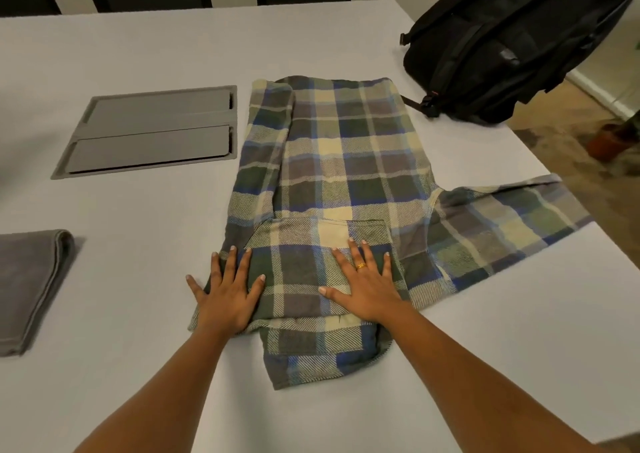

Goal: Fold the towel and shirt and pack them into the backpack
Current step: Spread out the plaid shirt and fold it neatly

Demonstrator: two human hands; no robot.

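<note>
Pressed the left hand (227, 293) flat on the shirt (339, 161) at its near left corner, fingers straight and spread, little finger off the cloth on the desk (121, 210). Pressed the right hand (363, 290) flat too, open, gripping nothing, on a folded-in flap at the shirt's near middle. Had the shirt lying on the desk, left side folded over, right sleeve (512, 224) stretched out flat. Had the folded grey towel (27, 286) well apart to the shirt's left, the black backpack (502, 54) near the shirt's far right corner, a grey panel (156, 130) just beside the shirt's far left.
</note>
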